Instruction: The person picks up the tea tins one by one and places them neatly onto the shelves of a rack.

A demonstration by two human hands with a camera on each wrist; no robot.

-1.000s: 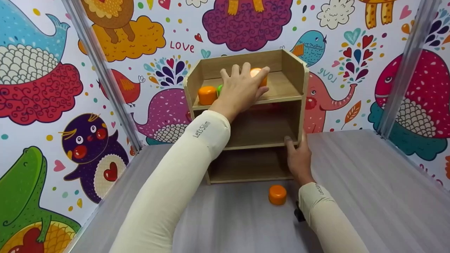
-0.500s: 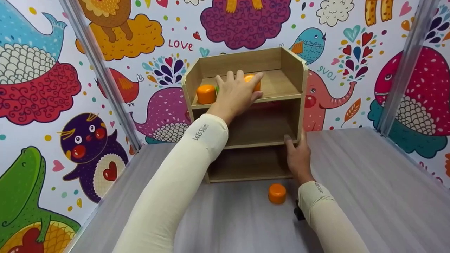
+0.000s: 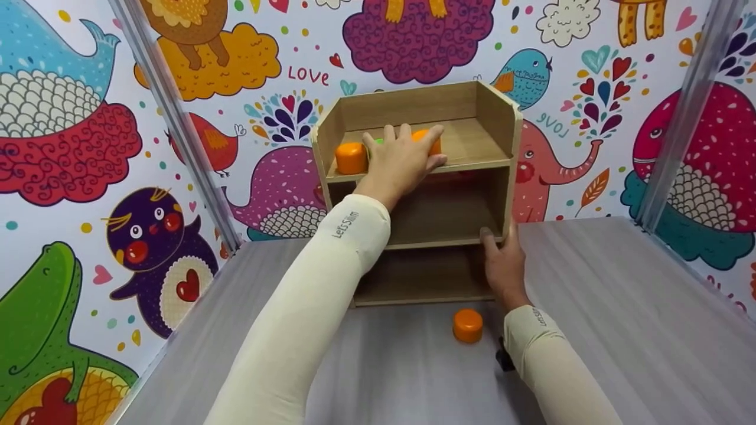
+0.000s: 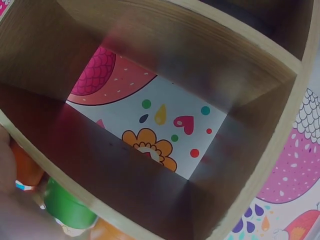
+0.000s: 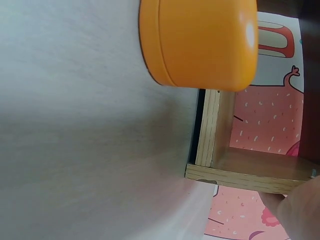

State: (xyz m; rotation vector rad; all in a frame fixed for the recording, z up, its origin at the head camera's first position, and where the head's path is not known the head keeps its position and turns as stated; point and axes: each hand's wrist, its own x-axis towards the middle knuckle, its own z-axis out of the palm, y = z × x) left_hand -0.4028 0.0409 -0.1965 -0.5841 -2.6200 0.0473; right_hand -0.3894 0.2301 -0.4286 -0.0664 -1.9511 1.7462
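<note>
A small wooden shelf with three levels stands on the table. My left hand reaches over its top level, index finger and thumb around a glossy orange jar; the palm side is hidden. Left of that hand sits a second orange jar, with a mostly covered green jar between the two. Low on the shelf's right side, my right hand grips the side panel, thumb in front. A third orange jar rests on the table before the shelf, and looms close in the right wrist view.
The grey table extends on both sides of the shelf. Printed cartoon wall panels rise behind it and at the sides, with metal posts at the corners. The middle level opens through to the back wall.
My left hand has lowered slightly, bringing the orange jar down toward the top level's board. The right hand keeps its grip on the side panel, and the table jar stays put.
</note>
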